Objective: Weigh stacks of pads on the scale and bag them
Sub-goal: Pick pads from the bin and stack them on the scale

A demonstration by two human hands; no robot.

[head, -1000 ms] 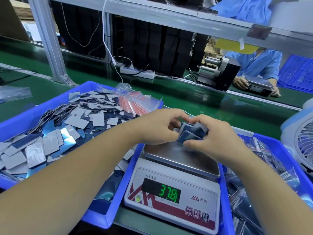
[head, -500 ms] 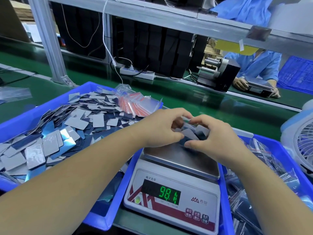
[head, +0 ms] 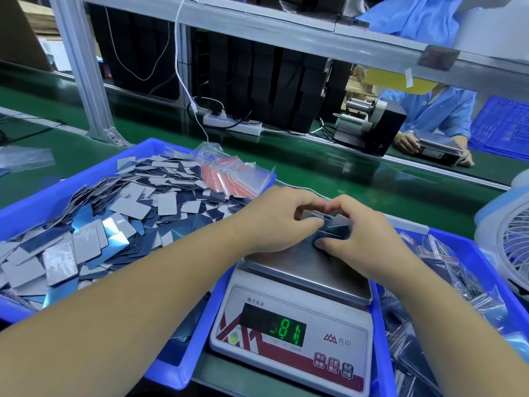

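Observation:
A white digital scale (head: pixel 292 336) with a steel pan (head: pixel 309 267) stands in front of me, its green display lit. Over the far part of the pan, my left hand (head: pixel 274 219) and my right hand (head: pixel 363 236) meet and together grip a small stack of grey-blue pads (head: pixel 332 224), fingers curled round its edges. The stack rests low on the pan, mostly hidden by my fingers. Left of the scale, a blue bin (head: pixel 37 204) holds a heap of loose pads (head: pixel 114 219) and a bundle of red-strip zip bags (head: pixel 229 176).
A second blue bin (head: pixel 469 253) on the right holds filled clear bags. A fan (head: pixel 512 242) stands at the far right. Beyond the green conveyor belt (head: pixel 329 170), another person in blue works at a scale. A metal frame post (head: pixel 83 70) rises at the left.
Both hands have lowered the pad stack closer to the pan and squeezed it flatter. The display reading has changed from one frame to another.

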